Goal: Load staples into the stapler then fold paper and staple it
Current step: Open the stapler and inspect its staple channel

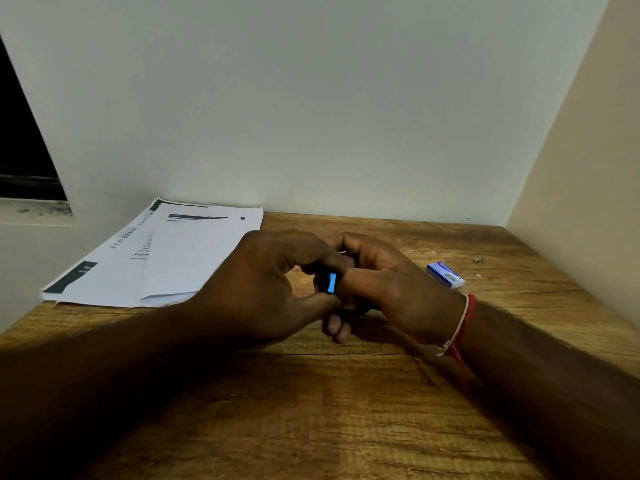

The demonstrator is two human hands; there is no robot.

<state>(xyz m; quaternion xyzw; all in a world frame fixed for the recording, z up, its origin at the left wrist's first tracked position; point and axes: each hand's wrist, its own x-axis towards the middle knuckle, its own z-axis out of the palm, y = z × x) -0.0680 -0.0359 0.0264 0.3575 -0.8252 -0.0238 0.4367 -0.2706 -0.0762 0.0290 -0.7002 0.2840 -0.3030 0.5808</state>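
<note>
Wood desk [346,410] in a white-walled corner; dark window [20,150] at left.

Papers [156,258]: loose stack, far left of desk, against the wall. Staple box [445,274]: blue, closed, contents unseen, lying just right of the hands. Stapler [331,283]: mid-desk, mostly hidden, only a blue strip showing. Left hand [263,289] and right hand [391,289]: fingers curled tight around the stapler. Red thread [462,327]: right wrist.

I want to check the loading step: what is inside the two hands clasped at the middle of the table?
Between the left hand and right hand only a small blue strip on something dark shows. The fingers cover the rest, so staples cannot be seen.
</note>
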